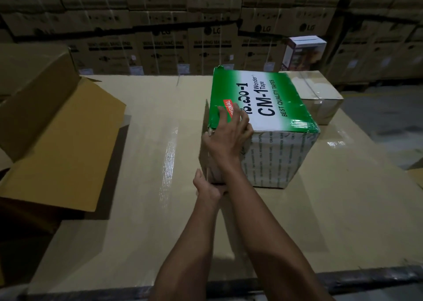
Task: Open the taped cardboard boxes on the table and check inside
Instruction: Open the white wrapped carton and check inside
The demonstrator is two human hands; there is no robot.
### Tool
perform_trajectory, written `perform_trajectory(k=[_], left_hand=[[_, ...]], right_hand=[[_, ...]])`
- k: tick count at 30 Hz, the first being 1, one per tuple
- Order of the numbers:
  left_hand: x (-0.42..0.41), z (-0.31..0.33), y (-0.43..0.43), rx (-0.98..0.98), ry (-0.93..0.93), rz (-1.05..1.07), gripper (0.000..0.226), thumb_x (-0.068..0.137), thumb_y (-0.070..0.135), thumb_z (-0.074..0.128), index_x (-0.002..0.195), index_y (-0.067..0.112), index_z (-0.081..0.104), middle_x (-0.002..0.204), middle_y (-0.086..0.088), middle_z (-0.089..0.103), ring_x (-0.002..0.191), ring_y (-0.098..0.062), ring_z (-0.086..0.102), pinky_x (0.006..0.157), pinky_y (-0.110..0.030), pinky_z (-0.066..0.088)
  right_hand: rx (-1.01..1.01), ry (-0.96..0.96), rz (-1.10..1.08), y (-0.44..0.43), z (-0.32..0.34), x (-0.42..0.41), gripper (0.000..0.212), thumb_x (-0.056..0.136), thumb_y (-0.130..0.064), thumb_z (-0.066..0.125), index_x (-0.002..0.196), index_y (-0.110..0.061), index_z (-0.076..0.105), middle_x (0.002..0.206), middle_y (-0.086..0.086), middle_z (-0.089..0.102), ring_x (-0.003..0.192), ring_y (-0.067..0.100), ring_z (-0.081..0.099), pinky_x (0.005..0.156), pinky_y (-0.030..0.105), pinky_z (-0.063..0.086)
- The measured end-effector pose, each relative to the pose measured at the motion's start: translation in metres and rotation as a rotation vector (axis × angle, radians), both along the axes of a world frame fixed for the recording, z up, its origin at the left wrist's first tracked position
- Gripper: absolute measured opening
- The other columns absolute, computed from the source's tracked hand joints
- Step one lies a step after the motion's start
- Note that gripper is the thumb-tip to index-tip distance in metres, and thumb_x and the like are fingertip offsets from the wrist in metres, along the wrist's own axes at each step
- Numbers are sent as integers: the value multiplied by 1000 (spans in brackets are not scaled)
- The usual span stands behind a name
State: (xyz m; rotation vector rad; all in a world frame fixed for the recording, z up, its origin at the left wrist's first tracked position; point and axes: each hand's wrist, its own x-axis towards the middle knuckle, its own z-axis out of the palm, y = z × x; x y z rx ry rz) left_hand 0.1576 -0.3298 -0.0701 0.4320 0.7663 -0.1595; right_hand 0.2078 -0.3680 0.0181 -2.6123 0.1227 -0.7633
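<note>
Green-and-white CM-1 Wonder Tape box (pixel 263 108) sits on the cardboard-covered table (pixel 146 163), slightly right of centre, top face printed "BEST QUALITY TAPES". Right hand (pixel 229 138) lies over the box's near-left top corner, fingers spread and curled on the green edge, gripping it. Left hand (pixel 207 187) is at the box's lower near-left corner, thumb up against the side, fingers tucked under the right forearm; whether they grasp the box, cannot tell. At 2 o'clock from the tape box, just beside it, a brown taped carton (pixel 320 94); beyond that a small white box (pixel 302 53). At 9 o'clock, well apart, a large open cardboard box (pixel 57 140). Stacked LG cartons (pixel 206 37) at 12 o'clock.
</note>
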Motion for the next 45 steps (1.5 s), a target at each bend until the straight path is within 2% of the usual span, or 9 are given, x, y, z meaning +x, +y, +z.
perform_trajectory(k=[3,9,14,19,25,32,36,39,45], left_hand=[[2,1,-9,-45,17,-53,44,89,43,62,116,9,73,125,-20,67,109,-38,63,74,-45,56],[13,22,-18,-2,-87,-82,37,83,21,63,115,5,73,108,-22,74,105,-41,67,88,-56,55],[60,48,-9,211,-207,49,110,34,26,96,135,11,54,128,-19,67,109,-39,69,87,-68,52],[49,128,0,611,-289,318,81,36,25,93,88,41,34,108,0,60,111,-35,62,84,-54,60],[25,140,12,1310,-276,200,78,59,38,89,111,26,32,126,7,46,112,-25,41,73,-34,37],[15,109,36,1406,-100,84,78,61,50,82,108,24,27,128,0,41,117,-34,42,75,-40,36],[8,117,42,1814,-117,9,71,68,49,81,123,22,45,143,-16,38,135,-40,31,97,-46,40],[9,121,47,2247,-352,53,42,73,46,80,110,29,69,149,-16,40,145,-40,25,115,-62,25],[31,138,75,2436,-730,-165,25,66,54,86,78,33,79,127,4,64,132,-27,41,103,-50,34]], right_hand=[[15,-13,10,-24,-3,2,72,73,-45,69,141,-27,55,154,4,46,146,32,31,109,46,25],[175,-121,29,-64,27,-2,69,69,-49,75,135,-35,64,141,-5,59,132,24,44,103,39,26],[523,-245,33,-111,71,5,60,71,-46,79,130,-39,68,129,-6,65,121,26,54,103,46,40],[1040,-312,90,-138,66,-3,55,76,-38,82,129,-33,71,125,-3,70,103,8,69,77,20,57],[1314,-221,-15,-137,21,-20,39,82,-31,81,120,-33,75,99,-21,76,95,0,70,91,38,60],[1214,-86,9,-110,-3,-29,51,75,-48,75,124,-36,68,115,-11,73,94,5,69,94,42,58],[765,-171,-92,-98,11,-30,67,75,-44,71,139,-28,55,135,-6,58,126,16,50,106,46,41],[403,-234,12,-91,27,-34,52,80,-39,75,130,-35,61,140,-8,53,134,17,41,103,48,30],[354,-187,145,-85,27,-40,29,79,-43,81,106,-41,72,135,-14,56,137,12,42,106,52,31]])
